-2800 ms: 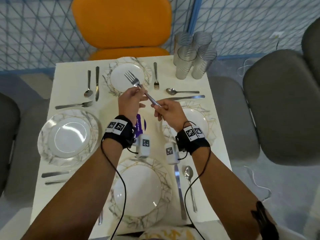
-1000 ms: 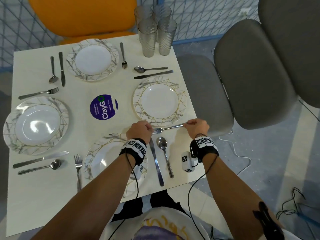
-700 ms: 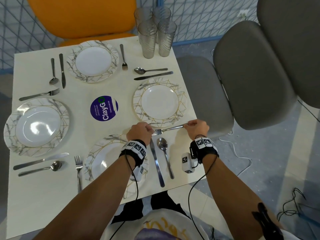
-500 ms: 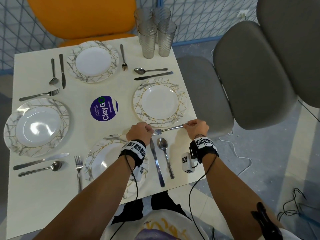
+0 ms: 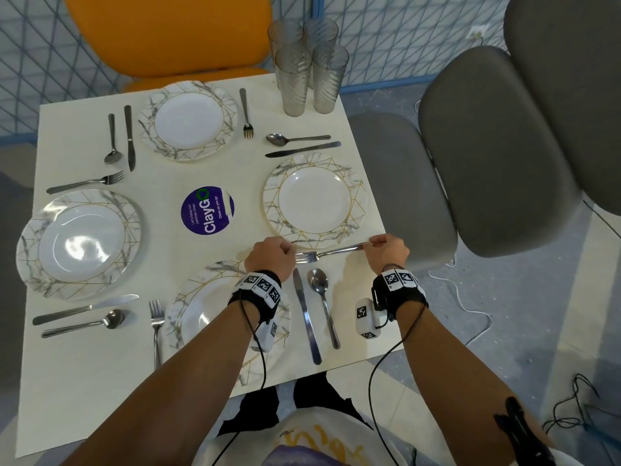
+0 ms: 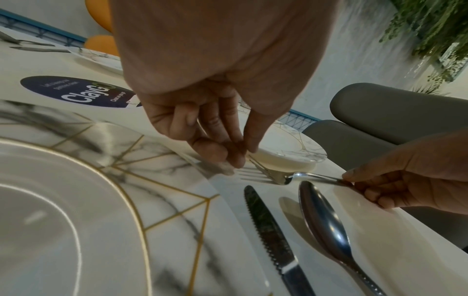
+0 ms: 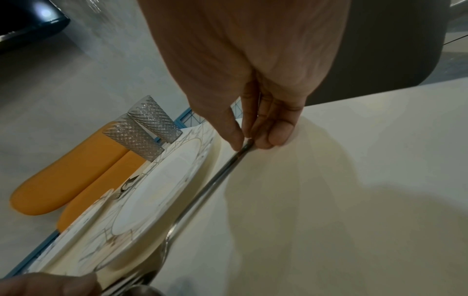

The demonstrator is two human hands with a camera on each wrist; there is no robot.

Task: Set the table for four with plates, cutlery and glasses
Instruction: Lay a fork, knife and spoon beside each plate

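A silver fork [image 5: 331, 253] lies flat on the white table just below the right-hand marble plate [image 5: 356, 210], tines pointing left. My left hand [image 5: 268, 255] pinches the tine tips with bunched fingertips [image 6: 235, 158]. My right hand [image 5: 386, 248] pinches the end of the handle between thumb and fingers [image 7: 276, 138]. Below the fork lie a knife [image 5: 305, 317] and a spoon [image 5: 322, 304], to the right of the near plate [image 5: 188, 297]. Two more plates with cutlery sit at the left and far sides. Several ribbed glasses [image 5: 295, 79] stand grouped at the far right corner.
A purple round sticker [image 5: 206, 210] marks the table's middle. The right table edge [image 5: 383, 227] runs just beside my right hand, with a grey chair [image 5: 487, 156] beyond it. An orange chair [image 5: 168, 31] stands at the far side.
The fork, held up over the table's middle 2.8 s ago, now lies on the table below the right plate. Over the last second both hands have hardly moved.
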